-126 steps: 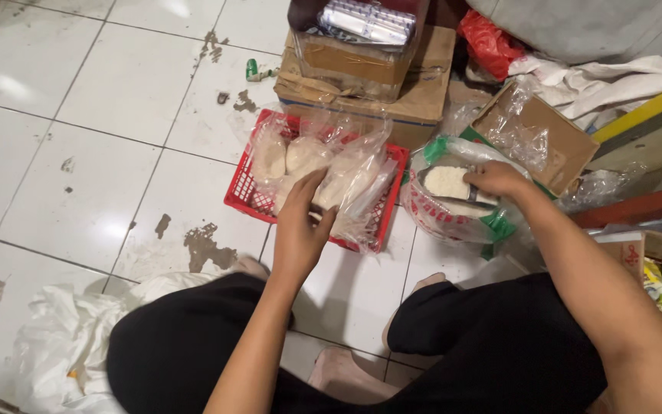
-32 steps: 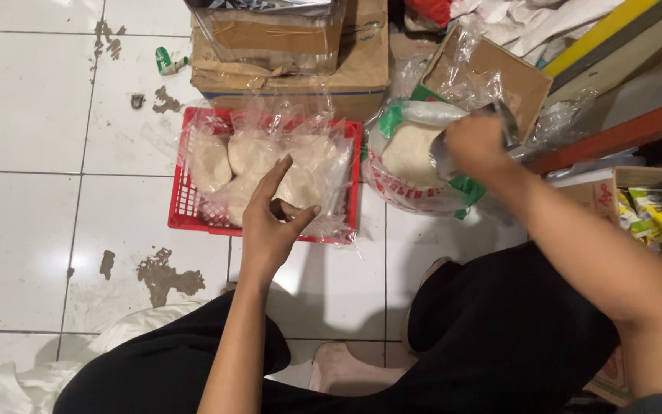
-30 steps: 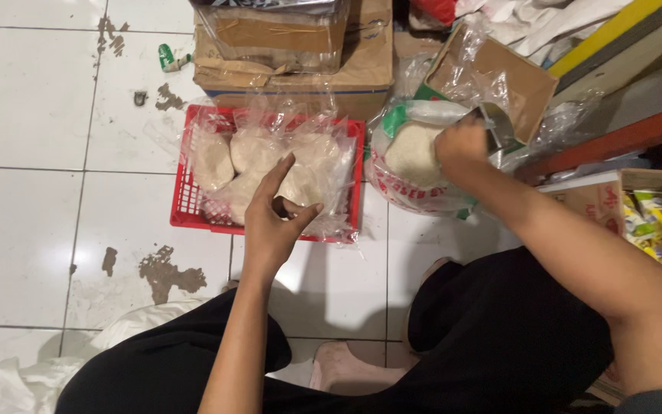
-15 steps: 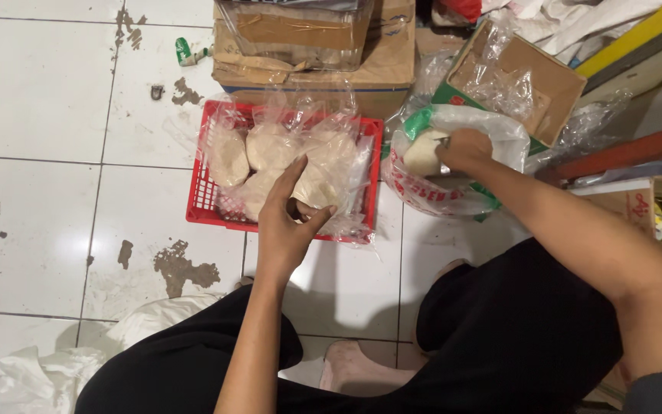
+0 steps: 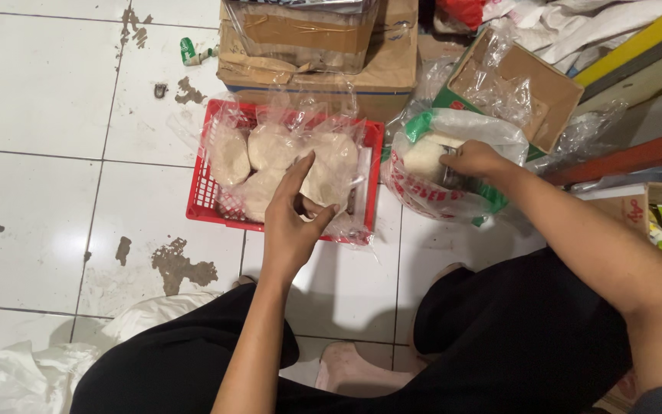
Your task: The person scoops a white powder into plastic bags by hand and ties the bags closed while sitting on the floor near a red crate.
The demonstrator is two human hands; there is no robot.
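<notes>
White glazed floor tiles (image 5: 47, 84), stained in brown patches, carried everything we inspected. A red plastic mesh basket (image 5: 202, 201) sat on them in front of the seated person's knees, filled with clear plastic bags of pale rounded dough-like lumps (image 5: 270, 146). We found the left hand (image 5: 291, 222) over the near edge of that basket, fingers (image 5: 298, 172) loosely curled and extended toward the bags, thumb apart; whether it pinched the plastic film or merely touched it we could not tell. The right hand (image 5: 475, 159) reached into the mouth of a white plastic sack with red and green print (image 5: 430, 201), standing just beside the basket on its right. Its fingers were closed around something at the surface of the white powdery contents (image 5: 427, 156); the object itself was largely hidden, though a grey metallic edge showed below the knuckles. Behind the basket stood a brown cardboard carton (image 5: 392, 65) with a clear-wrapped box on top. An open, plastic-lined cardboard box (image 5: 553, 92) lay behind the sack. A crumpled white cloth (image 5: 32, 376) lay by the person's left leg, and a small green-and-white bottle (image 5: 193, 52) lay on the tiles left of the carton.
</notes>
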